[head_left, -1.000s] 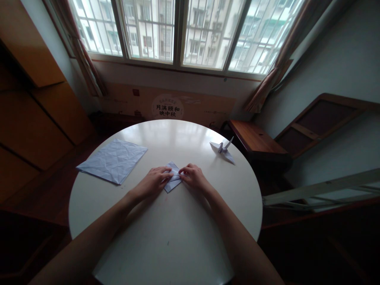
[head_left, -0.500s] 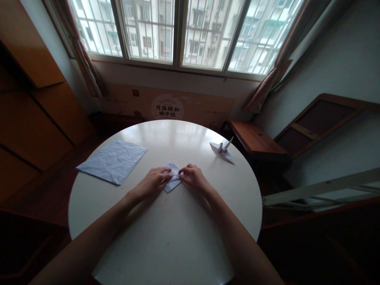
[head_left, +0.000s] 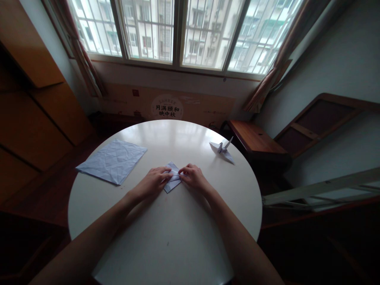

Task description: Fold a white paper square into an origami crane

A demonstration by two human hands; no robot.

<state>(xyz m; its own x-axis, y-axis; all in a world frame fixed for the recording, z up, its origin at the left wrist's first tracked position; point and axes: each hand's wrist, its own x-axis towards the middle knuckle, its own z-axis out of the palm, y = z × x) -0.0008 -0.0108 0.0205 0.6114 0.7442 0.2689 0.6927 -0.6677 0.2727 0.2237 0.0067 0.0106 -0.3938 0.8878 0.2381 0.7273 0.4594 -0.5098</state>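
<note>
A small folded sheet of pale paper [head_left: 172, 183] lies at the middle of the round white table [head_left: 166, 221], between my two hands. My left hand [head_left: 157, 176] grips its left side, fingers bent and closed at the edge. From the right, my right hand [head_left: 191, 175] pinches the opposite side with thumb and fingertips. The fingers cover both side corners of the paper; its far and near corners show. A paper crane [head_left: 222, 149] stands beyond my right hand, touched by neither hand.
A creased, larger sheet of paper [head_left: 114, 160] lies flat at the table's left. Beyond the table's right edge is a low wooden bench [head_left: 255, 136]. A printed cardboard panel [head_left: 196, 105] stands under the barred window [head_left: 148, 31]. Wooden cabinets [head_left: 32, 114] are at left.
</note>
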